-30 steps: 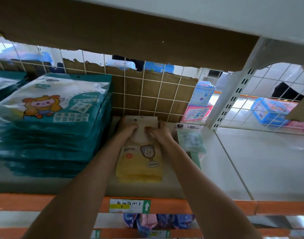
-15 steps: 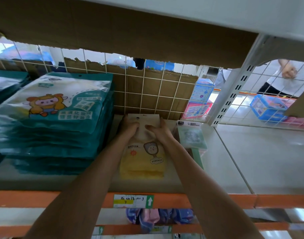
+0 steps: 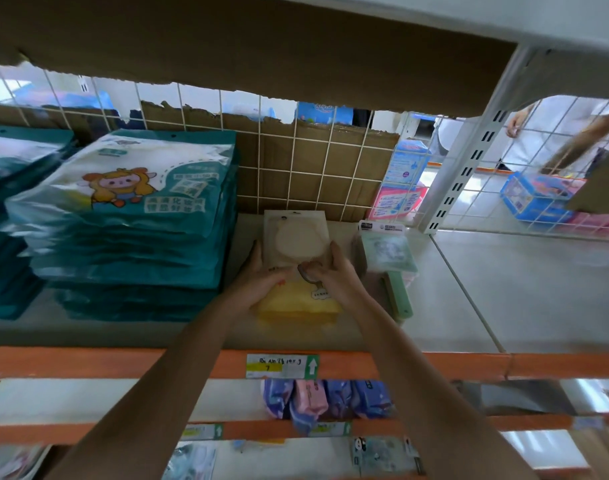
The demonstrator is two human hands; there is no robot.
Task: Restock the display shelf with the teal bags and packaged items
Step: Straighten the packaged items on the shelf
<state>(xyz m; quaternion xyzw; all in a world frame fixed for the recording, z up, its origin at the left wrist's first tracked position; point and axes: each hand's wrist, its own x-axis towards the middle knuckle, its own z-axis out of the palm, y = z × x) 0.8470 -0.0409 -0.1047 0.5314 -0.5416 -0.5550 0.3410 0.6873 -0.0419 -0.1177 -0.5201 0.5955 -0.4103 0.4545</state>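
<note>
grip: left hand, right hand, yellow package between

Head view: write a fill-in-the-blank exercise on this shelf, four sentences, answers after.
1. The left hand and right hand hold one package whose lower half is ____.
2. The teal bags are stacked to the ____ of that package.
3. The shelf's front edge is coloured ____.
4. The label on that edge bears an arrow pointing ____.

Missing words: yellow; left; orange; up.
</note>
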